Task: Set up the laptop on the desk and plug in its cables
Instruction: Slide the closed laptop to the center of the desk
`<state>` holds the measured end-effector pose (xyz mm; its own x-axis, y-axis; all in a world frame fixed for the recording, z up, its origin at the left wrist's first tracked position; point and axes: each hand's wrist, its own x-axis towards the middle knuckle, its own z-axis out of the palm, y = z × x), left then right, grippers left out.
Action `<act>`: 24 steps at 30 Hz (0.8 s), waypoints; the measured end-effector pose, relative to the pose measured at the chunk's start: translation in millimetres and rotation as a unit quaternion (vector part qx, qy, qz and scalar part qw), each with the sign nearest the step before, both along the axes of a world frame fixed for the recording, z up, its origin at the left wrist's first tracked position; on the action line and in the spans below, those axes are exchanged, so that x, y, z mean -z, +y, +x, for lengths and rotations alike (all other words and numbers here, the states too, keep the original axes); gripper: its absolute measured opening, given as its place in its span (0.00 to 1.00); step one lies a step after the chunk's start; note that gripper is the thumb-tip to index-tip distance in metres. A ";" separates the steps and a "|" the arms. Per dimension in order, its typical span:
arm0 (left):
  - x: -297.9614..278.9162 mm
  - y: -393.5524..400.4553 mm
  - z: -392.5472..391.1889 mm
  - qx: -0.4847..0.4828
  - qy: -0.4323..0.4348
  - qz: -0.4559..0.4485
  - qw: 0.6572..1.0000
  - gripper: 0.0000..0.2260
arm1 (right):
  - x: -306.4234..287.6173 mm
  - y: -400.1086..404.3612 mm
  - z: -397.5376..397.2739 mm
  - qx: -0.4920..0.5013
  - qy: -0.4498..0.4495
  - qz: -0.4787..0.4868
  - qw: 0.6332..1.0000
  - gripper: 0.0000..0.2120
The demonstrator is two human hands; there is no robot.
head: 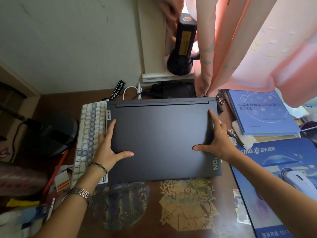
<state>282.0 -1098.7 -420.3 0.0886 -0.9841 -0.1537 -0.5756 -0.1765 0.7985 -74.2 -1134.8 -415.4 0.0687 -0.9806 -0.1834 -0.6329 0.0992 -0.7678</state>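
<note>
A dark grey laptop [161, 134] lies shut and flat on the brown desk [154, 212], its hinge edge away from me. My left hand [109, 145] grips its left edge, thumb spread over the lid and fingers along the side. At the right edge my right hand [217, 140] holds the lid the same way, index finger pointing toward the far right corner. Behind the laptop, a white cable [133, 92] loops beside a black power adapter with cords [171, 91] against the wall.
A white keyboard [89, 134] lies along the laptop's left side, partly under it. A black round object [51, 134] sits further left. Blue books [260, 112] and a blue mouse pad [277, 182] fill the right. A pink curtain [240, 48] hangs over the far edge.
</note>
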 end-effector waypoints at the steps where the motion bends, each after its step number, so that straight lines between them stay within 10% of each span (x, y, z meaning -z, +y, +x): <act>1: 0.1 0.0 0.1 0.000 0.000 0.003 1.000 0.52 | 0.1 0.0 0.0 -0.001 0.001 0.002 1.000 0.63; 14: -5.6 -3.5 4.1 0.022 -0.152 0.021 0.988 0.51 | -19.6 0.8 -3.6 -0.051 0.175 0.044 0.982 0.61; 19: -54.9 -12.4 17.5 0.012 -0.312 -0.013 0.950 0.20 | -69.8 -10.0 -17.6 -0.101 0.390 -0.015 0.915 0.28; 24: -118.0 -15.7 15.6 0.047 -0.356 -0.074 0.931 0.13 | -124.7 -17.3 -16.8 -0.109 0.437 -0.201 0.870 0.17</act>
<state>297.6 -1114.4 -302.3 0.0294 -0.9984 0.0488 -0.9750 -0.0179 0.2213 -91.0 -1152.2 -290.8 0.2683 -0.9586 0.0952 -0.9623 -0.2621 0.0723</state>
